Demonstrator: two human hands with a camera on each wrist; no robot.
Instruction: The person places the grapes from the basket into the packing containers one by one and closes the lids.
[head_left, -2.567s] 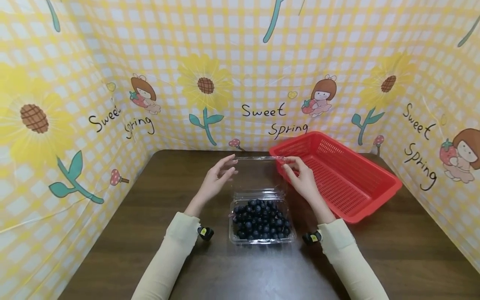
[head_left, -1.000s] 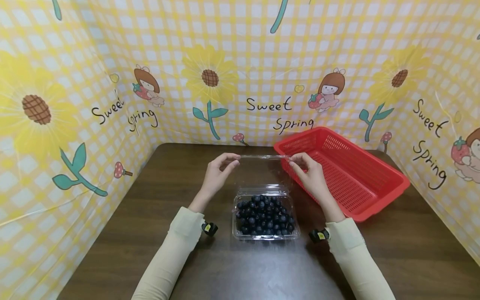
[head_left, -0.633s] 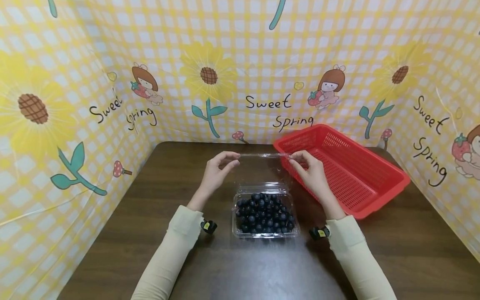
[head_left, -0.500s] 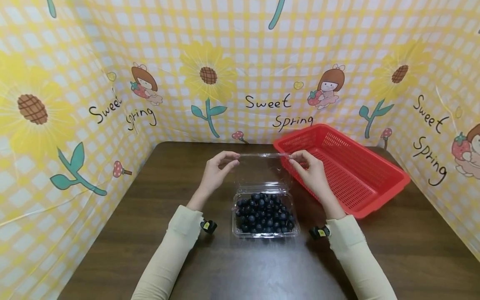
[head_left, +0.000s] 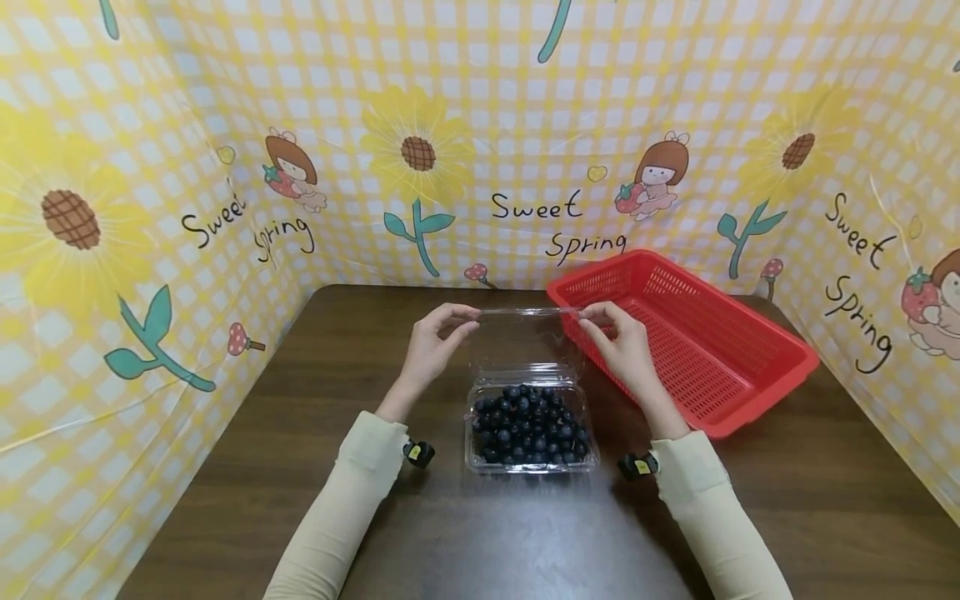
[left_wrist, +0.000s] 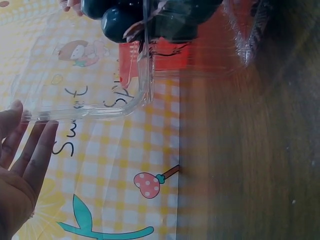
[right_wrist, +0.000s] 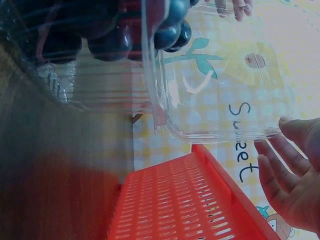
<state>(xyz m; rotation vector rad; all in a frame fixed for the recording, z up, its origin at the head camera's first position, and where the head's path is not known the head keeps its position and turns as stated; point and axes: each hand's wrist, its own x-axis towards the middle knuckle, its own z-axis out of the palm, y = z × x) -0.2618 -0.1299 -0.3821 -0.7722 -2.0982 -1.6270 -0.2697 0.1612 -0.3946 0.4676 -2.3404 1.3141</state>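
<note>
A clear plastic clamshell box (head_left: 531,469) full of dark blueberries (head_left: 529,425) sits on the brown table, its hinged lid (head_left: 528,312) raised at the back. My left hand (head_left: 433,340) pinches the lid's left corner between thumb and fingers. At the opposite corner my right hand (head_left: 618,340) pinches it the same way. The left wrist view shows the thumb and fingertips of the left hand (left_wrist: 25,165) at the transparent lid edge (left_wrist: 75,114). The right wrist view has the right hand (right_wrist: 295,170) at the lid rim (right_wrist: 220,136), berries (right_wrist: 110,35) behind the box wall.
A red perforated plastic basket (head_left: 750,421) stands at the back right, close beside the right hand and forearm. Yellow checked cloth (head_left: 517,167) with flower prints walls the table (head_left: 300,500) at the back and both sides.
Since the oldest frame, my fingers and thumbs have closed on the lid's corners, and the lid's front edge shows more edge-on. Over the last second the hands and lid stay nearly still.
</note>
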